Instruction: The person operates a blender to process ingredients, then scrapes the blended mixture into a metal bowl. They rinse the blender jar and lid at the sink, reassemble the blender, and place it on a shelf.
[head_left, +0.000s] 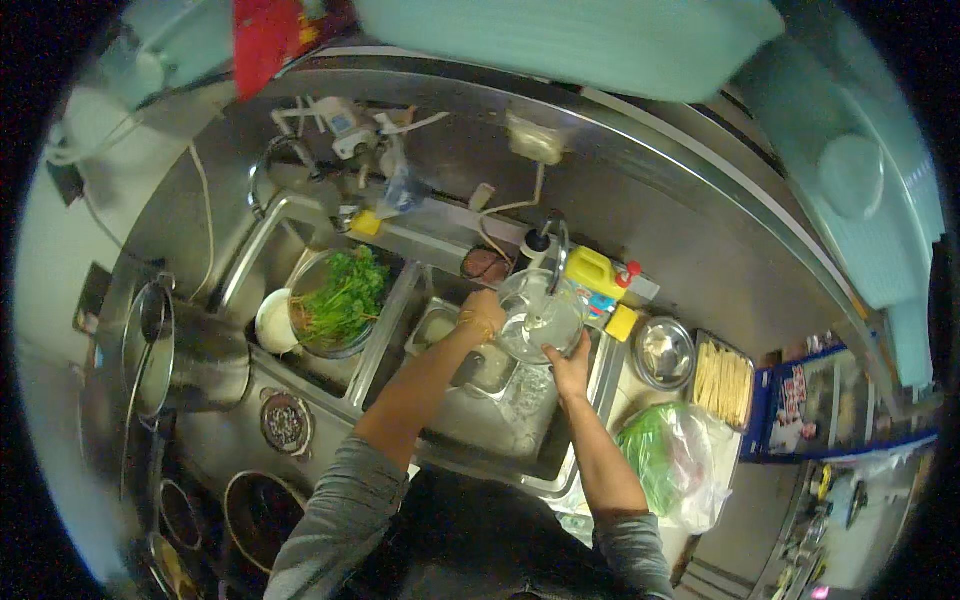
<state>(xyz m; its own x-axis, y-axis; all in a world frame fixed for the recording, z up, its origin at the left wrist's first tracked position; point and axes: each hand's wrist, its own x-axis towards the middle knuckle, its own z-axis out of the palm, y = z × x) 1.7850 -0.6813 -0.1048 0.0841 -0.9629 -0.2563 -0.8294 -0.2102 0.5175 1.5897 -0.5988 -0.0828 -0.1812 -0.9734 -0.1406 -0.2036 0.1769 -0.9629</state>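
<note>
A clear round bowl (520, 341) is held tilted beneath the curved faucet (562, 259), with water running at it. My left hand (481, 313) grips the bowl's left rim, fingers curled and partly hidden. On the lower right side, my right hand (570, 369) holds the same bowl with its thumb against the wall. Below both hands lies the right basin of a steel sink (480, 427), where water splashes on the bottom. Metal containers (487, 373) sit in that basin, partly covered by my left forearm.
The left basin holds leafy green herbs (345, 296) in a bowl beside a white bowl (277, 321). Behind the sink stands a yellow jug (592, 271). A yellow sponge (621, 324), metal bowl (664, 352), tray of pale sticks (721, 382) and bagged greens (660, 454) lie right.
</note>
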